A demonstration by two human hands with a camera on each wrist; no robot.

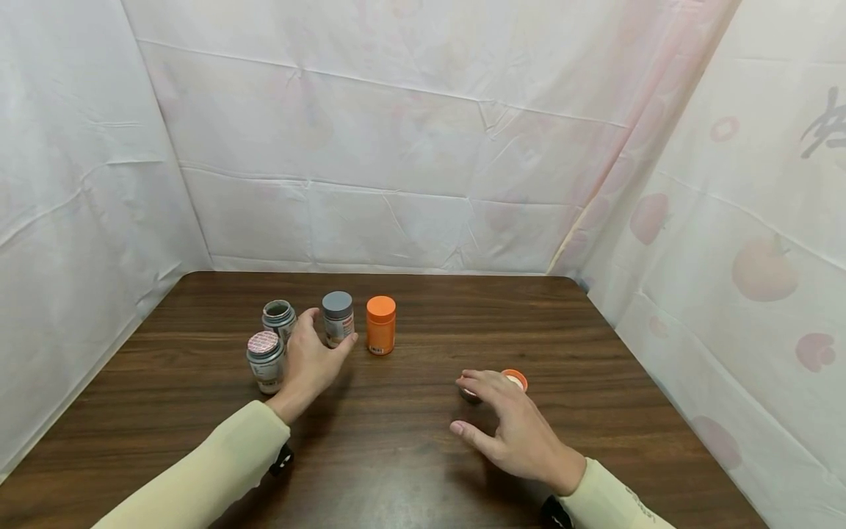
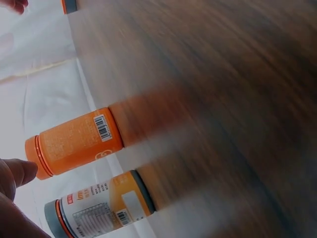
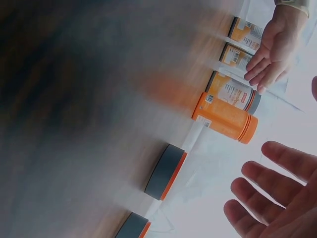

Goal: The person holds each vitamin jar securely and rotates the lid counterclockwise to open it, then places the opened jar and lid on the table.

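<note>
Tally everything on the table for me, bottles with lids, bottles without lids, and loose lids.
Lidded bottles: 2
Lidless bottles: 2
Loose lids: 2
Total: 6

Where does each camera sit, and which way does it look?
Head: worn on the head, facing forward and down over the table; the sleeves, left hand and right hand show.
Left wrist: on that wrist, looking across at the orange bottle and grey-lidded bottle; parts of both hands show at the left.
Right wrist: on that wrist, looking past the caps toward those two bottles; both hands show.
Shared: the wrist views both contain those two bottles.
</note>
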